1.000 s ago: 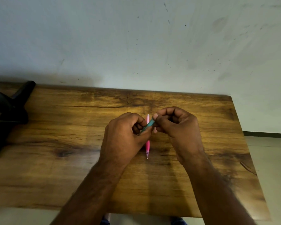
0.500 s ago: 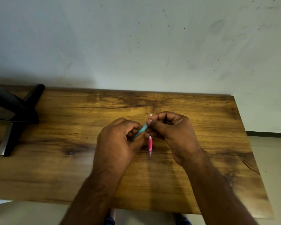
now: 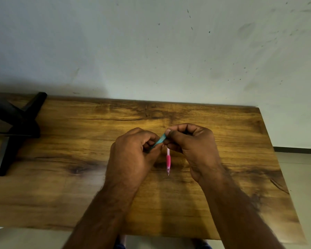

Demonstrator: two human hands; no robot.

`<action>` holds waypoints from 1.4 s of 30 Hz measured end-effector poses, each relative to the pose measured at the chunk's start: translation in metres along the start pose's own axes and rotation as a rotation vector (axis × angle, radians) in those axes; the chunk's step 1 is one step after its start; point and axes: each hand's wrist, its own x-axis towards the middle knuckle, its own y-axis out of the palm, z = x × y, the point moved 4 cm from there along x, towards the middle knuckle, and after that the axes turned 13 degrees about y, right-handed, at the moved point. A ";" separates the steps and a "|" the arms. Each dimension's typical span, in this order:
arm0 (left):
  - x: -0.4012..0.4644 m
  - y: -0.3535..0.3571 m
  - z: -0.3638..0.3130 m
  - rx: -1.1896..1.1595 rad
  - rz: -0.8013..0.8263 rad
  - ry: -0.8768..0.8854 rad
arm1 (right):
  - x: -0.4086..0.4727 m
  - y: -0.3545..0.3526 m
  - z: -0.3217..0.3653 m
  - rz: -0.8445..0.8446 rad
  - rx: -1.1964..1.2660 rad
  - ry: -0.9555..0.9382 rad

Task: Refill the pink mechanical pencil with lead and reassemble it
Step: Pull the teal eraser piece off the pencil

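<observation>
A pink mechanical pencil lies on the wooden table, tip pointing toward me; its upper end is hidden behind my hands. Above it, both hands hold a small teal lead case. My left hand grips the case's lower end in closed fingers. My right hand pinches the case's upper end between thumb and fingertips. Whether the case is open I cannot tell.
A black stand with crossed legs sits at the table's far left. A pale marked wall runs behind the table. The floor shows past the table's right edge.
The hands stay together on the teal case, with only small shifts of the fingers. The pencil lies in the same spot on the table. The head camera has moved slightly.
</observation>
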 end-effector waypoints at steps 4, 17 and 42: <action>-0.001 0.000 0.004 0.001 -0.003 -0.012 | -0.001 0.004 -0.001 -0.033 0.003 -0.011; 0.000 -0.012 0.020 -0.023 -0.068 -0.044 | -0.003 0.025 -0.018 -0.228 -0.871 -0.429; 0.007 -0.014 0.020 -0.014 0.041 0.011 | 0.004 0.014 -0.009 0.191 0.062 0.067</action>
